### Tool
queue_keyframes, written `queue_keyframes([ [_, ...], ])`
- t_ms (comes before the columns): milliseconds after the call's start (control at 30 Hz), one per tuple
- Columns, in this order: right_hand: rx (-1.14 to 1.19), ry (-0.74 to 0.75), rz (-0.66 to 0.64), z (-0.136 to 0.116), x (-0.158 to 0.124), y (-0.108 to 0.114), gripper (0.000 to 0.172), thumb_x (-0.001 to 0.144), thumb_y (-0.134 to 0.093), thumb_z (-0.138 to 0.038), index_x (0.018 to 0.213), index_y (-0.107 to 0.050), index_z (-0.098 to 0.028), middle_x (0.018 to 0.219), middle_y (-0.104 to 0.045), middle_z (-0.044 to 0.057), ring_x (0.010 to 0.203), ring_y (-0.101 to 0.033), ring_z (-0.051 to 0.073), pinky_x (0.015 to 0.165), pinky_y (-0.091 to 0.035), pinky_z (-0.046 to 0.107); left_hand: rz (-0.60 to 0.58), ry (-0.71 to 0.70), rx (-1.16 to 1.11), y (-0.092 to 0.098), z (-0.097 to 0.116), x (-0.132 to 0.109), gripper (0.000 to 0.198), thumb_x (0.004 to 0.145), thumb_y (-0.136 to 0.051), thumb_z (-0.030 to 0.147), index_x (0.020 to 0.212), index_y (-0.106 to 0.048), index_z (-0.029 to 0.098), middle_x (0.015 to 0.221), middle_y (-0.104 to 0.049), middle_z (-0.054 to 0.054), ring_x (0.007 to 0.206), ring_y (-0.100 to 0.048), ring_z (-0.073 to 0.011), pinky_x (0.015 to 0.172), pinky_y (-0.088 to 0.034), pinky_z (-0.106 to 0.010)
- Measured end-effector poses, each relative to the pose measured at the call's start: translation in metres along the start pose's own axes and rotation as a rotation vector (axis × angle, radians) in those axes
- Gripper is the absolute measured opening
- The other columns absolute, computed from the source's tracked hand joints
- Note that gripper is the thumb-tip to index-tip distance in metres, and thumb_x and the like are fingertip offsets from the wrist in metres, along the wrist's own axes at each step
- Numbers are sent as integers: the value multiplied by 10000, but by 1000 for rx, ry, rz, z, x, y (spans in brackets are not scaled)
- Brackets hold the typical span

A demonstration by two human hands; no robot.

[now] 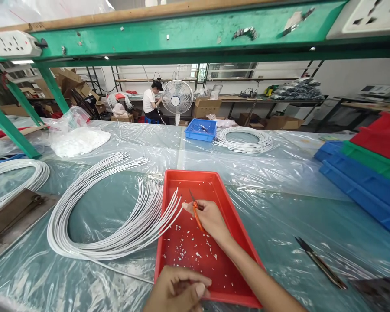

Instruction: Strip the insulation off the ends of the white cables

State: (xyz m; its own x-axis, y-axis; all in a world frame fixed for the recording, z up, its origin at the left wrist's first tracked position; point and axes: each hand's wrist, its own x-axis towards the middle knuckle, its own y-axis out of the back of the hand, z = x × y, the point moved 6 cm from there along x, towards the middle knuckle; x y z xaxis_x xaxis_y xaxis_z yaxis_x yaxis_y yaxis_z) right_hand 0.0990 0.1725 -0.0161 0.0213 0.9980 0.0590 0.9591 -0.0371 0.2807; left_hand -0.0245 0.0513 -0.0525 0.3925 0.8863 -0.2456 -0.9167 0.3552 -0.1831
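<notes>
A red tray [234, 216] lies on the plastic-covered bench in front of me, with several small white scraps on its bottom. My right hand [208, 216] is over the tray, closed on small orange-handled snips [195, 208] whose blades point toward the cut ends of a big loop of white cables [94, 216]. The cable ends rest over the tray's left rim. My left hand [177, 290] is at the tray's near edge with its fingers curled in a pinch, and what it holds is hidden.
A dark pair of snips [320, 262] lies at the right. Stacked blue, green and red trays [370, 169] stand at far right. A blue bin [200, 129] and a second cable coil [245, 139] are further back. Another person [149, 104] sits beyond by a fan [177, 97].
</notes>
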Motion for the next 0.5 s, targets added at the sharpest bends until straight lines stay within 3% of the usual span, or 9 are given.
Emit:
queue_keyframes([
  [133, -29, 72, 1, -4, 7, -10, 322, 748, -610, -400, 592, -568, -122, 476, -412, -63, 438, -383, 77, 428, -303, 203, 14, 51, -250, -2, 23, 13, 337, 714, -673, 403, 820, -721, 86, 680, -695, -82, 457, -574, -76, 483, -453, -171],
  [233, -48, 187, 5, -23, -4, -10, 249, 814, -538, -318, 699, -599, -106, 582, -536, -10, 521, -492, 108, 489, -399, 212, 88, 93, -409, 5, 30, 24, 312, 753, -652, 355, 862, -705, 67, 705, -703, -92, 497, -608, -88, 495, -473, -167],
  [367, -161, 417, 71, -49, -42, 1, 116, 799, -523, -130, 777, -637, -131, 697, -614, 33, 643, -573, 140, 573, -450, 222, 158, 110, -569, 15, 33, 33, 248, 782, -636, 291, 893, -696, 77, 737, -710, -88, 553, -637, -100, 553, -508, -182],
  [500, -304, 756, 167, -60, -87, 10, 271, 736, -494, -16, 808, -694, -184, 657, -631, 36, 594, -533, 150, 540, -410, 244, 58, 87, -651, 11, 34, 32, 209, 792, -631, 267, 798, -706, 72, 674, -678, -59, 540, -601, -76, 555, -492, -167],
])
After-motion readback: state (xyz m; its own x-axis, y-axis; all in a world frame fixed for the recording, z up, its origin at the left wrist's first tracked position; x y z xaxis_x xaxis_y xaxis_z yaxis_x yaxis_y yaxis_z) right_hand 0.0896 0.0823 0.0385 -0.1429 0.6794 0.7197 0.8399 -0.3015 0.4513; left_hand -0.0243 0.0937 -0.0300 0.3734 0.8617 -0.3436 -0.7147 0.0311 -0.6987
